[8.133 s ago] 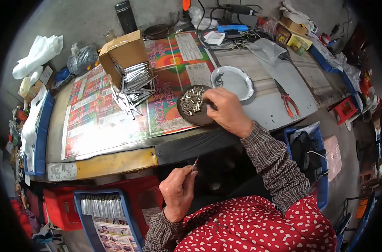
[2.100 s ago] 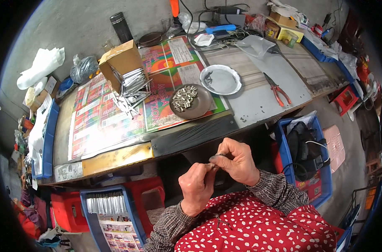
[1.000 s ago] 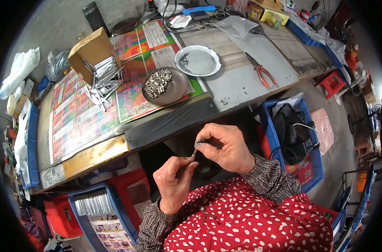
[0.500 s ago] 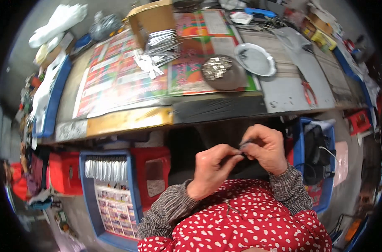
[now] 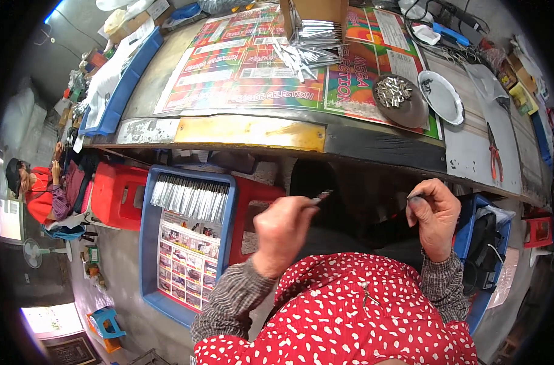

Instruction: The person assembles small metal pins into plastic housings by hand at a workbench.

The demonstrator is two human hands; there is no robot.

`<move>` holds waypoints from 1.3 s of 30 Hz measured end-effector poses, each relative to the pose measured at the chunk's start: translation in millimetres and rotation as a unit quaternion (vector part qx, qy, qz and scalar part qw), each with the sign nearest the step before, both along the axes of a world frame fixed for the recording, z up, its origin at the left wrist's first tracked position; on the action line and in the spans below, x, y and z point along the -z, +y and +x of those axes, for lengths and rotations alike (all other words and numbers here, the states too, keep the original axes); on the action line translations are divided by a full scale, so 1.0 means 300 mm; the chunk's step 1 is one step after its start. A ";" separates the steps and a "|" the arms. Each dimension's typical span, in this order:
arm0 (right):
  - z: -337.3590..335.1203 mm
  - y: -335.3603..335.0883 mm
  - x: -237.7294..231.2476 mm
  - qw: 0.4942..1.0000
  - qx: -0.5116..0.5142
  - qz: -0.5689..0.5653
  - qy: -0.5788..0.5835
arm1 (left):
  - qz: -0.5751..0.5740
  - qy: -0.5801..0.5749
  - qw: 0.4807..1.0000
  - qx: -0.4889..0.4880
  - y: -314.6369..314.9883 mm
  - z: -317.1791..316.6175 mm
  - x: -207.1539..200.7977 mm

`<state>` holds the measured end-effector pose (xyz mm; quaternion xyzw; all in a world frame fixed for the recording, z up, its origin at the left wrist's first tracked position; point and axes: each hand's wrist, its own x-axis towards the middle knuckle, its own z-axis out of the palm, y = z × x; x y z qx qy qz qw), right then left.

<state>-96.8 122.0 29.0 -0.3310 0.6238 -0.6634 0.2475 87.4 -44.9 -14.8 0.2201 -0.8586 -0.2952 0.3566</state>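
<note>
My left hand [image 5: 282, 231], over my lap, pinches a slender stick with a dark tip [image 5: 323, 196]; most of it is hidden by the fingers. Apart from it on the right, my right hand [image 5: 436, 214] is closed in a pinch at thumb and forefinger. A small dark piece [image 5: 414, 196] shows at those fingertips, too small to name. Left of my left hand, a blue tray [image 5: 144, 267] holds a row of silvery sticks with dark ends [image 5: 192, 199] on a printed sheet.
Across the worktable [image 5: 252, 135] lie a pile of silvery sticks [image 5: 307, 52] before a cardboard box [image 5: 316, 11], a dark plate [image 5: 414, 115] of small metal pieces, a white oval dish [image 5: 450, 109] and red-handled pliers [image 5: 495, 161]. Red stools [image 5: 115, 194] stand beneath. Another person [image 5: 41, 188] is far left.
My hands were together at the fingertips and are now apart, the left moved left with the stick, the right moved right. The view has turned leftward.
</note>
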 end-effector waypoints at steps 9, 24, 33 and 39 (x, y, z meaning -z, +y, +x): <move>-0.005 -0.007 -0.010 1.000 0.002 0.018 0.017 | -0.055 -0.179 0.953 -0.239 -0.254 0.346 0.118; -0.071 0.192 -0.286 0.718 -0.534 -0.433 -0.108 | -0.095 -0.258 0.929 -0.247 -0.283 0.388 0.169; -0.122 0.493 -0.281 0.688 -0.483 -0.526 -0.128 | -0.090 -0.256 0.931 -0.242 -0.275 0.327 0.140; -0.143 0.626 -0.260 0.679 -0.500 -0.533 -0.063 | -0.131 -0.194 0.942 -0.240 -0.258 0.226 0.011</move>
